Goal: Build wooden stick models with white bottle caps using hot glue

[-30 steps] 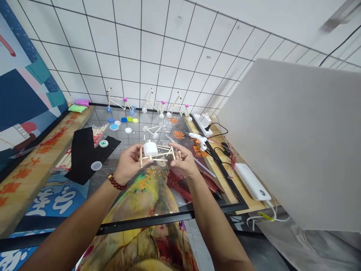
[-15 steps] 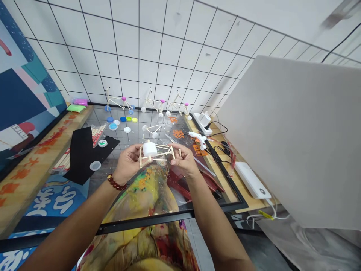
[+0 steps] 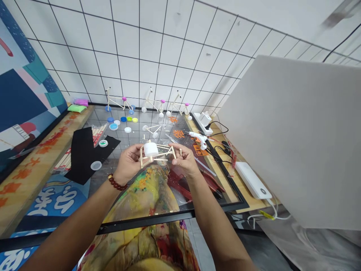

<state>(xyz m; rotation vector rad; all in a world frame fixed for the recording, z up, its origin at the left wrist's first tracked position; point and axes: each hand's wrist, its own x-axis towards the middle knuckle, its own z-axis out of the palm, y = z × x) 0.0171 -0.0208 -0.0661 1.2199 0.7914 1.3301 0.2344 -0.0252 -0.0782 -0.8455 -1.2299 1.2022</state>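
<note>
Between both hands, a small frame of wooden sticks (image 3: 164,153) with a white round cap (image 3: 151,149) on its left part is held above the glass tabletop. My left hand (image 3: 131,161) grips the frame's left end, thumb and fingers closed on it. At the right end my right hand (image 3: 184,159) pinches the sticks, its fingers partly hidden behind them. Beyond the hands lies a smaller stick piece (image 3: 152,130) with clear round wheels. Three little stick bicycles with pink seats stand along the wall, the middle one (image 3: 153,103) among them.
A white glue gun (image 3: 198,138) lies to the right, near a power strip (image 3: 201,123) and a white power bank (image 3: 253,180). Black sheet (image 3: 81,154), packaged sticks (image 3: 98,134) and coloured caps (image 3: 123,119) are on the left. Red-handled pliers (image 3: 210,182) lie beside my right forearm.
Almost nothing differs. The hands keep the stick frame in the same place, and the whole view has shifted very slightly.
</note>
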